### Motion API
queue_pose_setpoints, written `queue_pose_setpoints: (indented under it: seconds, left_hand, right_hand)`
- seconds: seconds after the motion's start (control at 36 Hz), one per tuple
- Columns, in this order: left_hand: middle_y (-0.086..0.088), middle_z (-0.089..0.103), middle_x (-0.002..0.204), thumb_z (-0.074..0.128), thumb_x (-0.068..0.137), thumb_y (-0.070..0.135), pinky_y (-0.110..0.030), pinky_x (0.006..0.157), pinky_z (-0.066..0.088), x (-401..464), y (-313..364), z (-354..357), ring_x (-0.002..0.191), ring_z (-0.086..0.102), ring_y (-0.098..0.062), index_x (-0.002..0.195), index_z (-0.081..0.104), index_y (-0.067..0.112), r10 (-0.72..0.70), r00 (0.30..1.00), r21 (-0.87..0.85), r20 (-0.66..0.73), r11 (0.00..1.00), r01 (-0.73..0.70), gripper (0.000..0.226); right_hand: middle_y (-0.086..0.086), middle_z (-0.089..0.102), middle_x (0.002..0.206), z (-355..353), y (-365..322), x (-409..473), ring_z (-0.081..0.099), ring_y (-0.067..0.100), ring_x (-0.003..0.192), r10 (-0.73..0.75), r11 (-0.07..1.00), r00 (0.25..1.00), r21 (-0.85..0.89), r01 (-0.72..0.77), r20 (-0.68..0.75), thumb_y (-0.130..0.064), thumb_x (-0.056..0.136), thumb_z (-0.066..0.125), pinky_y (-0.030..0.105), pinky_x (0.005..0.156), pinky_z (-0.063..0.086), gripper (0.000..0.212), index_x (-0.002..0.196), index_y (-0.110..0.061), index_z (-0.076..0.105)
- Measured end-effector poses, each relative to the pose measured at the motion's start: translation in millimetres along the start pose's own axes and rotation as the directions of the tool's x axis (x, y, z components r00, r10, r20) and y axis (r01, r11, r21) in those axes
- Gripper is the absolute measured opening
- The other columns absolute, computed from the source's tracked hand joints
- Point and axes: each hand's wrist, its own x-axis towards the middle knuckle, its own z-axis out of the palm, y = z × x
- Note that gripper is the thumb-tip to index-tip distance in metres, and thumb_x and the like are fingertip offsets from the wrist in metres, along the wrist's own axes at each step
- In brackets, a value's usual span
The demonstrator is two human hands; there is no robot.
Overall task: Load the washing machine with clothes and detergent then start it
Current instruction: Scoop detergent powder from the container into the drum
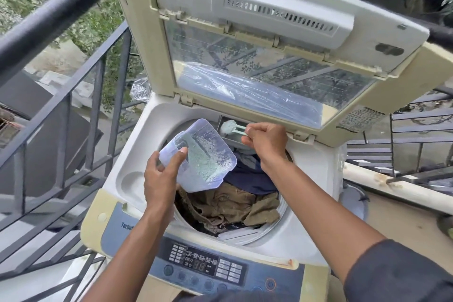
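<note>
A top-loading washing machine stands with its lid raised. Brown and dark blue clothes fill the drum. My left hand grips a clear plastic detergent tub, tilted over the drum, with greenish powder inside. My right hand pinches the handle of a pale green scoop heaped with powder. The scoop sits over the detergent drawer at the back rim of the drum.
The control panel with buttons and a display runs along the near edge. A black metal railing stands close on the left. Spiral stair steps are on the right. A sheet of clear plastic lies behind the lid.
</note>
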Motion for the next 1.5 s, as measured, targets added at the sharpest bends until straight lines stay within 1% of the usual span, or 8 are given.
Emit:
queue_pose_setpoints:
  seconds: [0.25, 0.39, 0.56, 0.83, 0.97, 1.19, 1.28, 1.5]
  left_hand:
    - [0.033, 0.053, 0.100, 0.081, 0.063, 0.068, -0.055, 0.106, 0.054, -7.6, -0.2, -0.8, 0.099, 0.063, 0.002, 0.149, 0.049, 0.034, 0.024, 1.000, 0.012, 0.001, 1.000, -0.024, 0.097]
    - [0.031, 0.056, 0.104, 0.081, 0.066, 0.067, -0.056, 0.105, 0.054, -9.4, -3.1, -3.1, 0.099, 0.061, 0.007, 0.153, 0.047, 0.027, 0.023, 1.000, 0.023, 0.001, 0.999, -0.023, 0.101]
    - [0.033, 0.052, 0.101, 0.078, 0.069, 0.065, -0.057, 0.104, 0.054, -15.6, -2.7, -2.1, 0.096, 0.057, 0.009, 0.134, 0.060, 0.034, 0.025, 1.000, 0.032, 0.010, 0.999, -0.026, 0.074]
    - [0.011, 0.054, 0.123, 0.079, 0.063, 0.072, -0.057, 0.103, 0.055, -18.8, -1.4, -2.1, 0.115, 0.060, -0.016, 0.161, 0.038, 0.023, 0.017, 1.000, 0.024, 0.015, 1.000, -0.018, 0.117]
    - [0.018, 0.056, 0.113, 0.080, 0.065, 0.071, -0.057, 0.104, 0.054, -20.0, -1.4, -1.5, 0.111, 0.061, -0.012, 0.159, 0.040, 0.024, 0.036, 0.999, 0.027, 0.017, 0.999, -0.036, 0.112]
    - [-0.003, 0.053, 0.150, 0.083, 0.057, 0.076, -0.058, 0.106, 0.053, -21.3, -2.1, 1.5, 0.128, 0.059, -0.024, 0.161, 0.037, 0.026, 0.014, 0.999, 0.013, 0.029, 1.000, -0.014, 0.125]
    - [0.005, 0.055, 0.134, 0.082, 0.056, 0.074, -0.055, 0.106, 0.053, -24.1, -2.1, 3.5, 0.125, 0.062, -0.026, 0.161, 0.036, 0.027, 0.007, 0.999, -0.002, 0.047, 1.000, -0.007, 0.124]
    - [-0.006, 0.056, 0.146, 0.083, 0.059, 0.070, -0.056, 0.106, 0.053, -30.0, -0.4, 7.2, 0.127, 0.061, -0.028, 0.161, 0.036, 0.026, -0.006, 0.997, -0.041, 0.073, 0.999, 0.009, 0.120]
  right_hand:
    - [-0.008, 0.077, 0.077, 8.6, 9.4, -8.6, 0.076, 0.008, 0.067, -0.423, 0.861, 0.906, -0.307, 0.406, 0.013, -0.010, 0.092, 0.073, 0.037, 0.072, 0.066, 0.011, 0.093, -0.014, 0.082]
    - [0.009, 0.075, 0.070, 3.1, 15.3, -8.7, 0.075, 0.026, 0.064, -0.490, 0.804, 0.871, -0.376, 0.460, 0.018, -0.012, 0.091, 0.070, 0.046, 0.069, 0.063, 0.016, 0.079, -0.007, 0.078]
    - [-0.004, 0.079, 0.078, -4.3, 12.2, -13.5, 0.076, 0.011, 0.072, -0.494, 0.812, 0.869, -0.348, 0.468, 0.018, -0.010, 0.089, 0.073, 0.037, 0.076, 0.064, 0.012, 0.090, -0.015, 0.084]
    - [-0.004, 0.079, 0.078, -17.0, 10.7, -17.9, 0.070, 0.006, 0.071, -0.577, 0.735, 0.816, -0.415, 0.536, 0.033, -0.006, 0.088, 0.074, 0.035, 0.081, 0.062, 0.011, 0.086, -0.011, 0.084]
    - [0.001, 0.078, 0.075, -26.8, 15.0, -16.0, 0.073, 0.016, 0.073, -0.576, 0.725, 0.817, -0.450, 0.522, 0.020, -0.006, 0.089, 0.071, 0.040, 0.077, 0.061, 0.014, 0.082, -0.011, 0.082]
    - [0.003, 0.079, 0.077, -36.3, 18.8, -16.6, 0.073, 0.018, 0.073, -0.648, 0.650, 0.761, -0.494, 0.578, 0.038, -0.002, 0.087, 0.069, 0.038, 0.069, 0.060, 0.016, 0.082, -0.010, 0.082]
    - [0.012, 0.077, 0.081, -39.1, 22.4, -13.8, 0.073, 0.026, 0.075, -0.654, 0.621, 0.754, -0.525, 0.582, 0.063, -0.003, 0.085, 0.067, 0.042, 0.068, 0.059, 0.014, 0.081, -0.008, 0.080]
    - [-0.002, 0.081, 0.087, -45.2, 21.9, -19.4, 0.075, 0.016, 0.082, -0.684, 0.572, 0.723, -0.542, 0.616, 0.099, -0.004, 0.090, 0.070, 0.038, 0.074, 0.061, 0.017, 0.093, -0.013, 0.083]
